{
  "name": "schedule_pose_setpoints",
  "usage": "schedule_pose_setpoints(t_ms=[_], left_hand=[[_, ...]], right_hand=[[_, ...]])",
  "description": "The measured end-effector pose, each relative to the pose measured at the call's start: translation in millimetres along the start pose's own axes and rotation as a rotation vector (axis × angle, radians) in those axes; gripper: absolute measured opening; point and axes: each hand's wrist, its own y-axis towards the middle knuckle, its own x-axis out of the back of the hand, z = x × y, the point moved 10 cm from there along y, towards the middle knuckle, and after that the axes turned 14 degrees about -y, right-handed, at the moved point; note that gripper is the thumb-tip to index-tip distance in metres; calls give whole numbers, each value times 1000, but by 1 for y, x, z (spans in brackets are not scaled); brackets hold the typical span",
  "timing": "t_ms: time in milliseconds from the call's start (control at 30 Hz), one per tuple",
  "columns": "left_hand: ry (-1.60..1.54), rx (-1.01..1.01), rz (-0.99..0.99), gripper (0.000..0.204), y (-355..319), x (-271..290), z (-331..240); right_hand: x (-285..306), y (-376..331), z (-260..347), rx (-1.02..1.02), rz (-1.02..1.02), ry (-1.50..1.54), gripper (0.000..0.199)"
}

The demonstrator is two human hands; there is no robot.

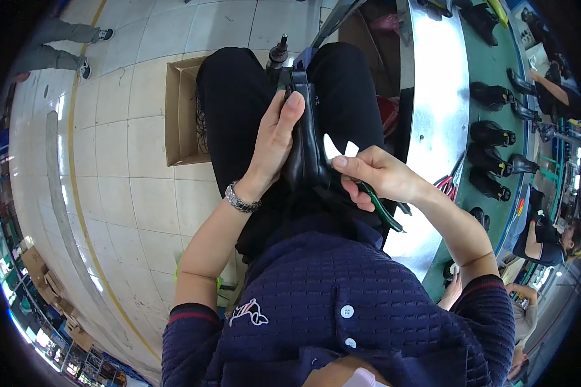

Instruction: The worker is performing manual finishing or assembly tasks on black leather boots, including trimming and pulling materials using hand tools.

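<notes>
A black leather shoe [307, 145] lies on my lap, pointing away from me. My left hand [274, 138] wraps around its left side, fingers stretched up toward the top edge. My right hand [374, 175] is closed on a green-handled tool [384, 213] whose handles stick out below the palm. Between thumb and fingers it also pinches a small white piece [337, 148] right against the shoe's right side. A metal watch [241, 198] circles my left wrist.
An open cardboard box [184, 113] stands on the tiled floor at my left. On the right runs a green conveyor [497, 71] with a shiny metal edge [436, 109], carrying several black shoes [490, 134]. Red-handled pliers [447, 184] lie on the edge. Other people work at far right.
</notes>
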Motion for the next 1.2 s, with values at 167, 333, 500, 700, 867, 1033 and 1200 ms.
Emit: schedule_pose_setpoints(t_ms=[167,333,500,700,867,1033,1200], left_hand=[[24,-26,-8,32,-6,1,5],[39,-102,-57,28,-13,-3,-5],[32,-105,-84,29,-2,0,-5],[13,100,9,38,30,8,15],[51,-31,-109,42,18,4,-5],[189,-92,-243,49,-17,25,-18],[129,12,57,74,-64,-2,-13]], right_hand=[[-6,4,7,-27,178,-5,62],[7,1,29,-1,177,-472,66],[27,2,58,-120,49,-903,66],[27,10,16,-129,-21,-140,62],[136,-39,-23,-123,-866,-646,48],[202,-69,-112,-495,-1103,-1158,34],[164,-46,-40,38,-1228,-1094,40]])
